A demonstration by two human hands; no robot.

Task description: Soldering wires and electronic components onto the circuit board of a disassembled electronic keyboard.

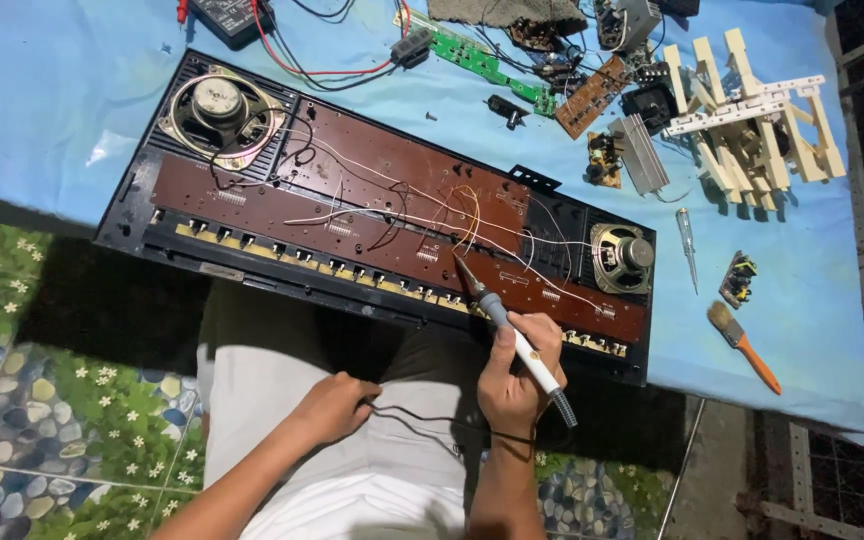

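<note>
An opened electronic keyboard (252,215) lies face down across the table edge, showing brown circuit boards, thin white and orange wires and a round speaker at each end. My right hand (517,375) grips a soldering iron (512,330) like a pen, its tip touching the brown board near the middle of the wiring. My left hand (337,405) rests on my lap, fingers curled over the iron's thin black cord (422,420).
On the blue tablecloth: a green circuit strip (477,60), loose boards and parts (602,90), a cream plastic frame (757,115), a screwdriver (687,245), an orange-handled brush (744,345), a black meter with red leads (237,15). Patterned floor lies at the left.
</note>
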